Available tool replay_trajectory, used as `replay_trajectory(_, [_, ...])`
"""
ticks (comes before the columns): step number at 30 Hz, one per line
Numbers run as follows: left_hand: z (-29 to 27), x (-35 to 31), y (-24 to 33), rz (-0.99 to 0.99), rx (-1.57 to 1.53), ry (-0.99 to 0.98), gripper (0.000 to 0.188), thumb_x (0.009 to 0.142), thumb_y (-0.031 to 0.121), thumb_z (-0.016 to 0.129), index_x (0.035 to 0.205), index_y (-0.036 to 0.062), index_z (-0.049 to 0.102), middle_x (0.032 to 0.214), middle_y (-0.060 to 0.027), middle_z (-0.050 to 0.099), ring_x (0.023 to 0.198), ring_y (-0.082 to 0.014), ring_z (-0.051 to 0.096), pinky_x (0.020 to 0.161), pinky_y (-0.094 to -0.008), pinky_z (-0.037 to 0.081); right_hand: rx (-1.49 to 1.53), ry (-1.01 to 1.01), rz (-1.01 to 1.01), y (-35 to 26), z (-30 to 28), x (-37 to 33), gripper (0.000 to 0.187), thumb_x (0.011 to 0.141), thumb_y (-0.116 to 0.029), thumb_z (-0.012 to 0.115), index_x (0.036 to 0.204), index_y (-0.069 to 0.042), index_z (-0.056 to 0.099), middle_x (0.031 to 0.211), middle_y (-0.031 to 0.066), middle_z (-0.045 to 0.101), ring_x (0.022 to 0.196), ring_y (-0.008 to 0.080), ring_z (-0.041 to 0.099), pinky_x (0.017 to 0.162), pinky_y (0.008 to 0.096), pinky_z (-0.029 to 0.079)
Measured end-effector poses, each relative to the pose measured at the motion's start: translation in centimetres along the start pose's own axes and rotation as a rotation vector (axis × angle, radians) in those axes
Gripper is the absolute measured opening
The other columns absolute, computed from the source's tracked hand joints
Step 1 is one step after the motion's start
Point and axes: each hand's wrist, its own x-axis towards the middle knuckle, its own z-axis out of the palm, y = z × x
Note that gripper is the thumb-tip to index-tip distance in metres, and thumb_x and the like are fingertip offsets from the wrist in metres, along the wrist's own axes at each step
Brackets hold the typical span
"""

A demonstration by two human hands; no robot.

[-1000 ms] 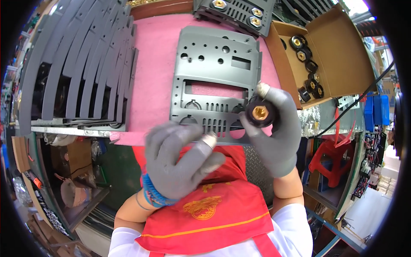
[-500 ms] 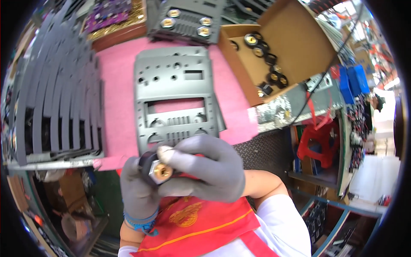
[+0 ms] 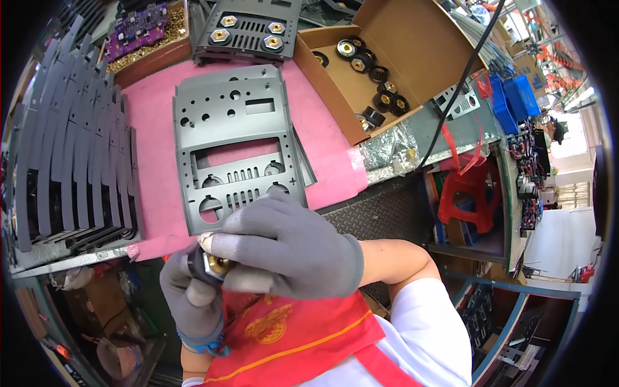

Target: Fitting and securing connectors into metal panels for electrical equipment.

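Note:
Gloved in grey, my left hand (image 3: 186, 298) grips a black round fitting (image 3: 197, 266) with a silver hex nut (image 3: 214, 263) and a brass core. My right hand (image 3: 287, 245), gloved too, closes its thumb and fingers around the nut side of the fitting, partly hiding the brass. Just beyond my hands a grey metal panel (image 3: 229, 138) lies on a pink mat (image 3: 151, 155), with round holes, slots and a rectangular cutout. More metal lies under its right edge. At the back, another grey panel (image 3: 248, 29) carries several hex-nut fittings with brass centres.
To the right, an open cardboard box (image 3: 412, 55) holds several black fittings (image 3: 383, 100). Grey panels (image 3: 77, 148) stand stacked at the left. A box of brass pieces (image 3: 138, 55) bears purple circuit boards (image 3: 137, 29). A red stool (image 3: 469, 200) stands beyond the bench's right edge.
The fitting has turned in my hands, so its brass face shows less. My right hand has rolled further over it. The whole view has shifted, placing bench items further left and higher.

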Motion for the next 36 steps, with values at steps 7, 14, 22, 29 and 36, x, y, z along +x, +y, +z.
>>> replay_trajectory(7, [0.3, -0.1, -0.5, 0.177, 0.088, -0.078, 0.027, 0.084, 0.028, 0.072, 0.091, 0.0056, 0.059, 0.086, 0.0002, 0.062, 0.078, -0.0104, 0.059, 0.076, -0.0272, 0.051, 0.198, 0.230, -0.020, -1.0, 2.0, -0.5, 0.034, 0.079, -0.022, 0.075, 0.104, -0.004, 0.061, 0.093, 0.0106, 0.058, 0.084, 0.0290, 0.057, 0.073, 0.0379, 0.044])
replay_trajectory(14, [-0.5, -1.2, 0.1, -0.410, -0.349, 0.074, 0.027, 0.096, 0.024, 0.053, 0.107, 0.0004, 0.060, 0.100, -0.0101, 0.066, 0.085, -0.0182, 0.065, 0.076, -0.0301, 0.054, 0.020, -0.182, -0.243, -1.0, 0.7, -0.5, 0.015, 0.088, -0.013, 0.060, 0.100, -0.007, 0.065, 0.120, 0.0144, 0.060, 0.098, 0.0310, 0.063, 0.094, 0.0471, 0.044])
replay_trajectory(22, [-2.5, -0.8, -2.8, -0.442, -0.692, -0.347, 0.042, 0.086, 0.028, 0.074, 0.119, 0.0070, 0.057, 0.116, -0.0150, 0.064, 0.104, -0.0235, 0.064, 0.089, -0.0379, 0.052, 0.225, -0.319, -0.162, 0.4, -0.7, 1.7, 0.018, 0.083, -0.008, 0.066, 0.100, -0.003, 0.065, 0.112, 0.0154, 0.064, 0.102, 0.0302, 0.063, 0.091, 0.0406, 0.047])
replay_trajectory(29, [-2.6, 0.0, -3.1, -0.367, -0.682, -0.304, 0.034, 0.086, 0.026, 0.074, 0.110, 0.0077, 0.059, 0.115, -0.0171, 0.063, 0.106, -0.0280, 0.063, 0.092, -0.0411, 0.051, 0.054, -0.148, 0.047, 1.0, -1.8, 0.9, 0.036, 0.069, -0.016, 0.082, 0.100, -0.013, 0.065, 0.105, 0.0062, 0.063, 0.091, 0.0255, 0.061, 0.080, 0.0355, 0.044])
replay_trajectory(36, [-2.8, 0.0, -3.0, -0.501, -0.779, -0.388, 0.035, 0.094, 0.027, 0.064, 0.117, 0.0026, 0.054, 0.122, -0.0130, 0.060, 0.113, -0.0247, 0.060, 0.095, -0.0388, 0.049, -0.029, -0.256, -0.029, 0.7, 0.3, -0.1, 0.042, 0.063, -0.026, 0.085, 0.096, -0.014, 0.062, 0.106, 0.0078, 0.062, 0.087, 0.0275, 0.061, 0.078, 0.0389, 0.047])
